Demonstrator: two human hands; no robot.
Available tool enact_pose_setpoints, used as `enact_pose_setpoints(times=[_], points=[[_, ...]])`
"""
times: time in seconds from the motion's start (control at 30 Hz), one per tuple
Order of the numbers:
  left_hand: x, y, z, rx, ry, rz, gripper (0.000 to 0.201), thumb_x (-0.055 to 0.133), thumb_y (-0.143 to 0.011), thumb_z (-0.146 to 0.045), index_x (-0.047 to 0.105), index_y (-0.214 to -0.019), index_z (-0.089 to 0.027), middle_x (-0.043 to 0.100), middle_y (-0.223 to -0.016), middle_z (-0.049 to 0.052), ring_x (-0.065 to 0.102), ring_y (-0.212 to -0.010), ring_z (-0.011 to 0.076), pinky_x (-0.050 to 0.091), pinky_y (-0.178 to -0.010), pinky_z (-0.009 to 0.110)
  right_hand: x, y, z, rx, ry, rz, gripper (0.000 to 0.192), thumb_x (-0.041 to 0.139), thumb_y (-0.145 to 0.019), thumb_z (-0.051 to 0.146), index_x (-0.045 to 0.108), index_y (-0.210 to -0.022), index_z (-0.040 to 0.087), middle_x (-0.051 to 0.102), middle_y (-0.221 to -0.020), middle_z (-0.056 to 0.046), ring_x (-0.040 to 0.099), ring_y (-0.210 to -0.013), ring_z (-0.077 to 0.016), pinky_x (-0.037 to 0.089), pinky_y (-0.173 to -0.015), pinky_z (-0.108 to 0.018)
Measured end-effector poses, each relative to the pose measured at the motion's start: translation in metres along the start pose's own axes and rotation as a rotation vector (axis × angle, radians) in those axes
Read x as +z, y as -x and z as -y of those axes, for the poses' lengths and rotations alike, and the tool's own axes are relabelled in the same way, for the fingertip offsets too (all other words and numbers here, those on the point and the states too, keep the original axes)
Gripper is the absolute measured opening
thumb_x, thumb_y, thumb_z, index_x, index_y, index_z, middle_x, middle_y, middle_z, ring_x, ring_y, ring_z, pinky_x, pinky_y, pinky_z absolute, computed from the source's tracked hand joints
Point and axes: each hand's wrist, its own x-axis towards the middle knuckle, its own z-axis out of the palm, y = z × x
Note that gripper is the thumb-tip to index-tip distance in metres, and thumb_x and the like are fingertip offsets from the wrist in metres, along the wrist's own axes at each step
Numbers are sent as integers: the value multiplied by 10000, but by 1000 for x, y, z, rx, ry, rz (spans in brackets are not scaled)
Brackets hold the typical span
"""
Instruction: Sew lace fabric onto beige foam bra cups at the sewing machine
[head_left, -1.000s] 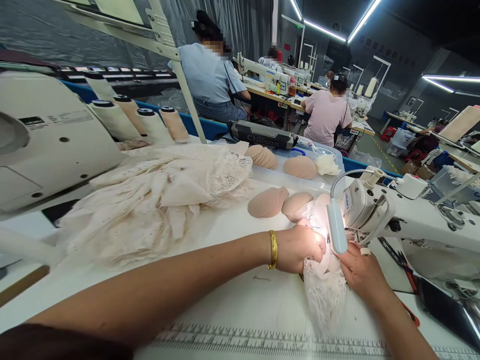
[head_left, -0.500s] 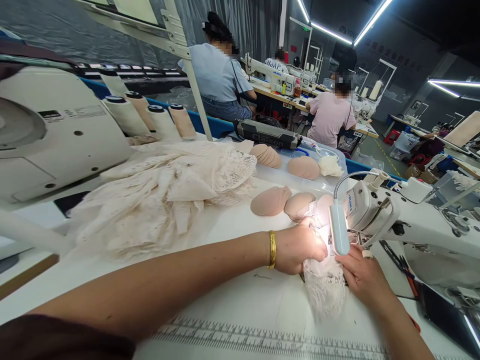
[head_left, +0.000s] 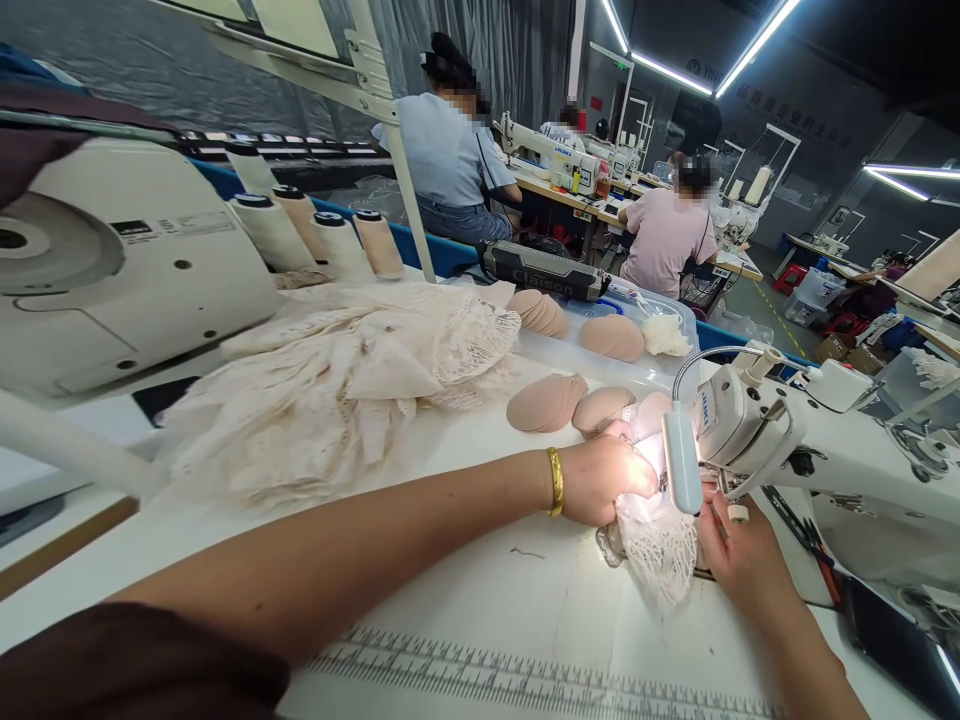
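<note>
My left hand (head_left: 606, 480), with a gold bracelet at the wrist, is closed on white lace fabric (head_left: 658, 555) under the lit needle area. The lace's fringed end hangs toward me over the machine bed. To its right lies my right hand (head_left: 739, 545), thumb and fingers apart beside the lace. Its fingertips are partly hidden by the lamp and machine head. The white sewing machine (head_left: 810, 430) stands at the right, with a small lamp (head_left: 681, 460) in front of its head. Beige oval pads (head_left: 546, 403) lie just beyond my left hand.
A heap of cream lace fabric (head_left: 360, 390) covers the table's left. Thread cones (head_left: 345, 245) stand behind it. A clear tray (head_left: 574, 357) holds more pads. Scissors (head_left: 814, 540) and a phone (head_left: 892, 630) lie at right; a ruler strip (head_left: 480, 665) runs along the front.
The lace's fringed end has drawn up toward the needle, uncovering a shiny piece at its left. My right hand has come slightly away from the lace. The whole view has shifted a little.
</note>
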Motion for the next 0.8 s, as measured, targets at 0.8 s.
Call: enact_pose_setpoints(times=[0.8], points=[[-6,14,-40,-64,-644,135,347,719,-788,-459,692,-883,-126,668,-884,131,588,-851,294,350,-923,481,2,1,21,-129,79,195,270,433,-1020,173,663,-1148,235,704,-918,-70,647,-951,-231,488,-748,-303]])
